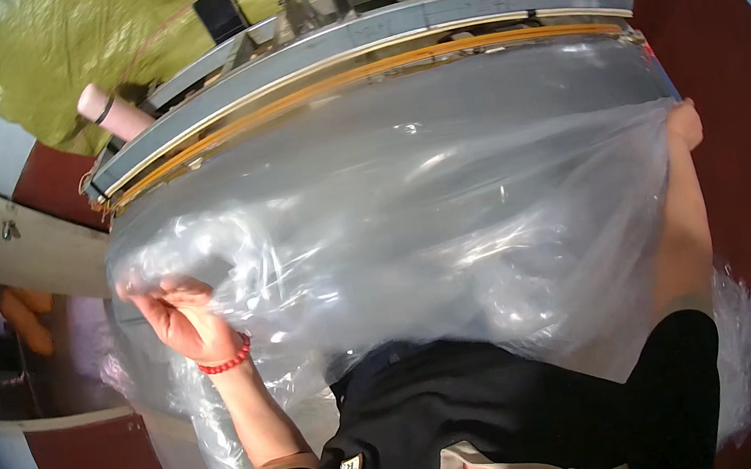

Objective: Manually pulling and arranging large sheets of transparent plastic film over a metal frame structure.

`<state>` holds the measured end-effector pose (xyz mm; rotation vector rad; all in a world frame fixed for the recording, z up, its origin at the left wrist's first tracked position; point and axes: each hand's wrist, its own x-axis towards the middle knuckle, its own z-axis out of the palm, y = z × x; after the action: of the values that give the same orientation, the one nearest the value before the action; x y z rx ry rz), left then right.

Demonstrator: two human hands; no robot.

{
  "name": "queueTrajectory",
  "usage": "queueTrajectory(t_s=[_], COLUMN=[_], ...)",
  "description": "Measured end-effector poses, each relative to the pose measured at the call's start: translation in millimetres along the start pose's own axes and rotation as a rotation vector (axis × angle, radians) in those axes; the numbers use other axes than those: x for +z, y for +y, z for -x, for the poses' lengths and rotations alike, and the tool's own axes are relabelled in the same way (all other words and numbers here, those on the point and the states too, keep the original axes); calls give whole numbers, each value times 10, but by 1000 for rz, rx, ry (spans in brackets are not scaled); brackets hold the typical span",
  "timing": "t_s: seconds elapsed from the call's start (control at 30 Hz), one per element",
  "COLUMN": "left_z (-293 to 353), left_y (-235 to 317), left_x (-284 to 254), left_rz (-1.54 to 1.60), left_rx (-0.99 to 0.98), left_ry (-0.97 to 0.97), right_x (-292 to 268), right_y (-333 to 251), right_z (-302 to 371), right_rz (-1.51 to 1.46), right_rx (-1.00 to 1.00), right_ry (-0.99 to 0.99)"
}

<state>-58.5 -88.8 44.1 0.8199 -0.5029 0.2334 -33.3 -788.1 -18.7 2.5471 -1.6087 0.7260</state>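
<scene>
A wide sheet of clear plastic film (pixel 361 207) spreads in front of me, wrinkled and shiny, with loose folds hanging down toward my body. My right hand (pixel 685 124) is closed on its right edge, pulling that corner taut. At the left side, my left hand (pixel 179 319), with a red bead bracelet (pixel 225 357) on the wrist, has its fingers curled at the film's edge. The film partly covers those fingertips, and they look gripped on it.
Beyond the film runs a grey metal frame (pixel 362 33) with an orange strip (pixel 350 83) along it. A pink roll (pixel 112 111) stands at its left end. Yellow-green sheeting (pixel 113 30) lies behind. More bunched film (pixel 741 342) hangs at my right.
</scene>
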Motion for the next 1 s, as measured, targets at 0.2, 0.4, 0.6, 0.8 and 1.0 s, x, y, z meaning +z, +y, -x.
queueTrajectory(t_s=[0.2, 0.4, 0.6, 0.8, 1.0], left_z=[830, -221, -189, 273, 470], left_y=[-513, 21, 157, -80, -461], left_x=[236, 980, 73, 711, 434], left_rz=[132, -171, -608, -999, -1583], left_rx=[-671, -284, -407, 14, -478], left_ry=[116, 412, 668, 93, -531], right_x=[-29, -36, 39, 3, 175], right_y=[-130, 30, -21, 18, -12], right_z=[-6, 9, -39, 5, -132], right_rz=[1, 36, -9, 44, 30], right_rx=[4, 0, -25, -1, -28], right_ry=[-40, -15, -32, -52, -53])
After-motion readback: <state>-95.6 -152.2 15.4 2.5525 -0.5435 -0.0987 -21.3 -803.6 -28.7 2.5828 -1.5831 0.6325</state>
